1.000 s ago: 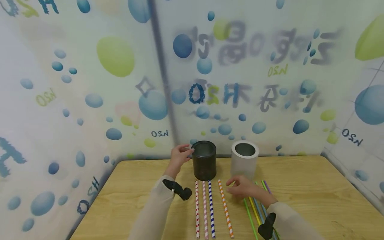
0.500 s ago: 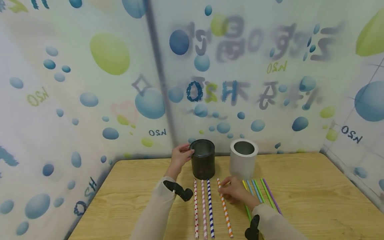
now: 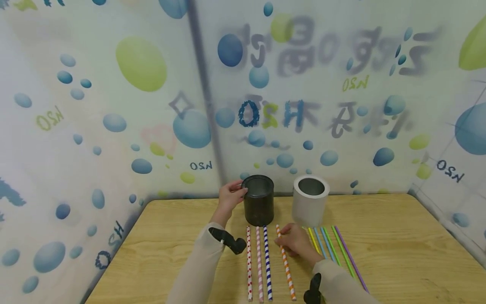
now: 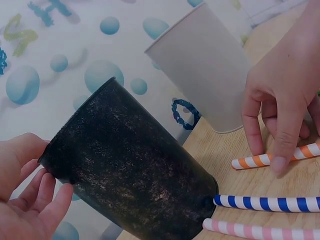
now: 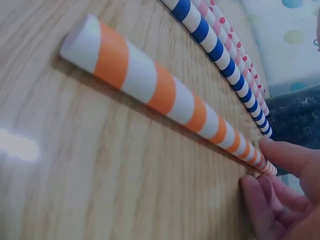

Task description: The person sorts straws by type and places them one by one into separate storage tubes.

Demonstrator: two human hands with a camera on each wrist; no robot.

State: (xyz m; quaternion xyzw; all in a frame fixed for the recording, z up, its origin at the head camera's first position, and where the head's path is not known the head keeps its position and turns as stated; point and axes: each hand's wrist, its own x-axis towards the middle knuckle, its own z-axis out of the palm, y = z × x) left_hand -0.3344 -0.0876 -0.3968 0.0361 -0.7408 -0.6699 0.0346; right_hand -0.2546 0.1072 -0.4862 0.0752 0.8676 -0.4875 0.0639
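My left hand (image 3: 230,197) holds the upper left side of a black cylindrical cup (image 3: 259,207), thumb and fingers at its rim. The cup stands upright on the table in the head view. Close to its far end, an orange-and-white striped paper straw (image 3: 287,270) is pinched between the thumb and fingers of my right hand (image 3: 298,241). That straw lies along the wood in the right wrist view. To its left are a blue-striped straw (image 3: 267,266), a pink-striped straw (image 3: 260,266) and a red-dotted straw (image 3: 249,266), side by side in front of the black cup.
A white cylindrical cup (image 3: 308,211) stands upright right of the black one. Several thin plain straws in yellow, blue, green and purple (image 3: 351,257) lie right of my right hand, partly under the forearm. A bubble-patterned backdrop (image 3: 341,105) rises behind the wooden table (image 3: 410,245).
My right hand has moved left from over the plain straws onto the orange-striped straw and now pinches it. My left hand has closed in on the black cup's rim. The cups stand in place.
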